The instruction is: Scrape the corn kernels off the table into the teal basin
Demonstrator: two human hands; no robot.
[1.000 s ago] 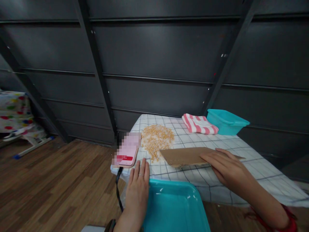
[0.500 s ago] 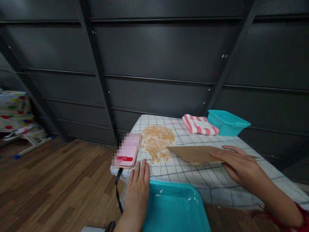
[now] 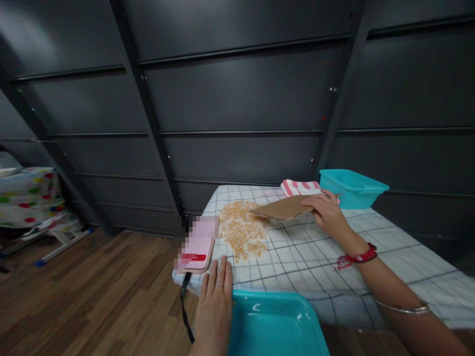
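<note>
While right hand [image 3: 328,213] grips cardboard [image 3: 284,208], extending leftward, toward yellow grains [image 3: 239,230]

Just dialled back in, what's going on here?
A person's right hand grips a piece of brown cardboard, its tip at the right side of a spread of small yellowish kernels on the checked cloth; whether it touches them is hard to tell. The left hand lies flat near the front edge, beside a turquoise tray with no kernels in its visible part. A pink phone lies left of the kernels; a striped towel and turquoise basin are at the back.
</note>
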